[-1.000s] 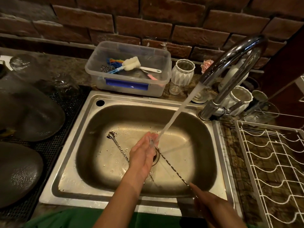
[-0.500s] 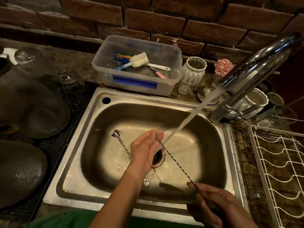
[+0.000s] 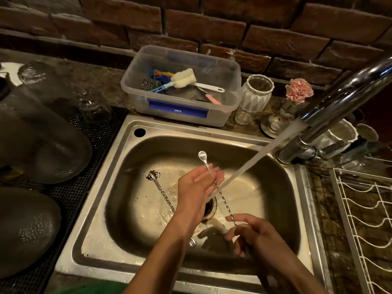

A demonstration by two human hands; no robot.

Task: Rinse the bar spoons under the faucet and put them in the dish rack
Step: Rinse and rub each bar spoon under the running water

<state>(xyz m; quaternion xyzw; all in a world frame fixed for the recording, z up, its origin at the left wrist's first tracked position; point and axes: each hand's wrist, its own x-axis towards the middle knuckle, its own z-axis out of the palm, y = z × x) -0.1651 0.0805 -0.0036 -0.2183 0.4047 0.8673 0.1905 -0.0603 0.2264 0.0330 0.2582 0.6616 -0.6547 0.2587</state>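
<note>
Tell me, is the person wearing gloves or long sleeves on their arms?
No gloves and no sleeves show. The left hand and right hand are bare, and both forearms are uncovered right down to the picture's bottom edge. There may be a thin ring on a left finger, but it is too small to be sure. I see no watch or bracelet.

Dim warm light; glare on faucet (image 3: 347,96) and sink (image 3: 301,187) rim; wide-angle bending, soft blur at edges.

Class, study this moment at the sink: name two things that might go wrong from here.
The held bar spoon is pinched only at its tail by the right hand; wet, it may slip. The second spoon lies among dark grit in the sink, so splashing water might carry grit onto the rinsed one.
</note>
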